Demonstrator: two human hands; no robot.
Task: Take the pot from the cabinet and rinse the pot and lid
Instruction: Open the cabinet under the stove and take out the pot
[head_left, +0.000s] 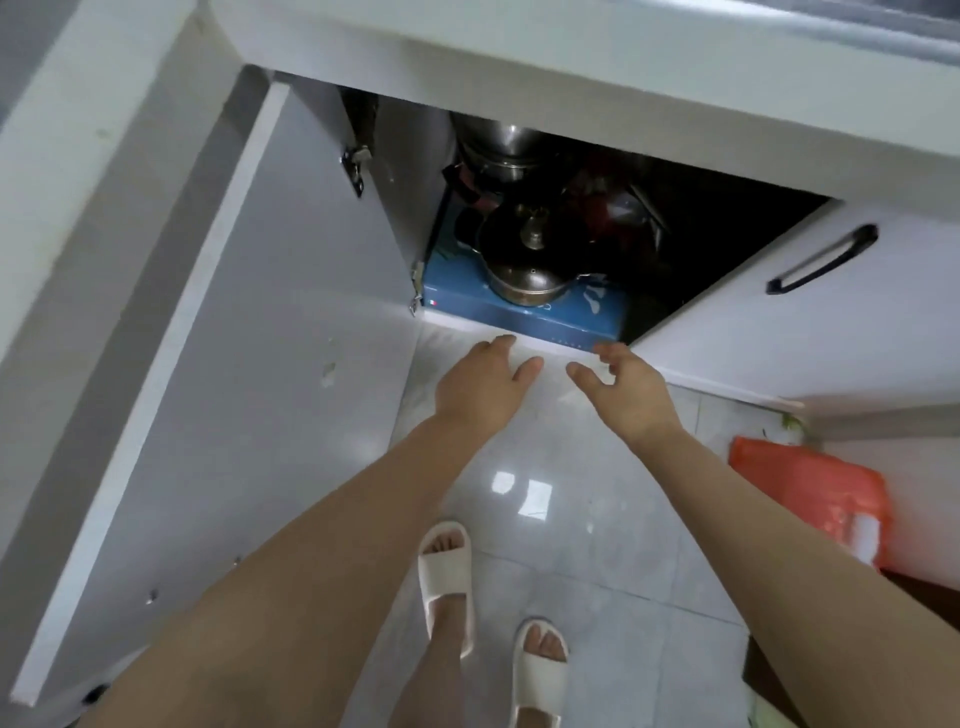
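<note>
A steel pot (524, 283) with a glass lid (519, 236) and a metal knob sits on a blue box (519, 314) inside the open lower cabinet. Behind it stand more steel pots (498, 150) and a dark red pot (613, 213), partly lost in shadow. My left hand (480, 387) reaches toward the cabinet's bottom edge, fingers relaxed and holding nothing. My right hand (623, 387) hovers beside it just below the blue box, fingers loosely spread and empty. Both hands are a short way below the pot, not touching it.
The cabinet door (249, 364) stands swung open on the left. A shut door with a black handle (826, 257) is on the right. The countertop edge (571, 67) overhangs the opening. An orange plastic bag (810, 493) lies on the tiled floor, right of my slippered feet (447, 577).
</note>
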